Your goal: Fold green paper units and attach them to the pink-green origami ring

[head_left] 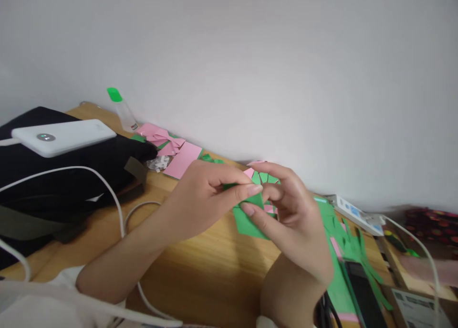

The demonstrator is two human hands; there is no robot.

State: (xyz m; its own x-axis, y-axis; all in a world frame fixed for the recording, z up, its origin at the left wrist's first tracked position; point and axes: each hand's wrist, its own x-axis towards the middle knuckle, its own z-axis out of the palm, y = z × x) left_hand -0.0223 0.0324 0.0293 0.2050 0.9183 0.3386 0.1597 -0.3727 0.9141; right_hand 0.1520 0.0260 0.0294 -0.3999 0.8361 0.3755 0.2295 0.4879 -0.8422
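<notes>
Both hands are up over the wooden table, and between them is the folded green paper, held clear of the tabletop in mid-view. The left hand has its thumb pressed flat across the paper's upper part, pinching it against the fingers. And here's the right hand, coming in from the other side, its thumb on the paper just below the left thumb, index finger arched above. So both are gripping that one piece!

Take the paper as the clock's centre, twelve towards the wall. Just behind it, near one o'clock, cut green pieces peek out between the hands, with bits of pink among them. Swing to between ten and eleven: a pink sheet, folded pink paper beyond it, then a green-capped bottle. Ten o'clock, a white power bank, its small display lit, lying on a black bag. A white cable loops past nine, running behind the left forearm.

Over to three o'clock: a white power strip by the wall, loose green strips just past it, and at four, a dark smartphone lying beside them.
</notes>
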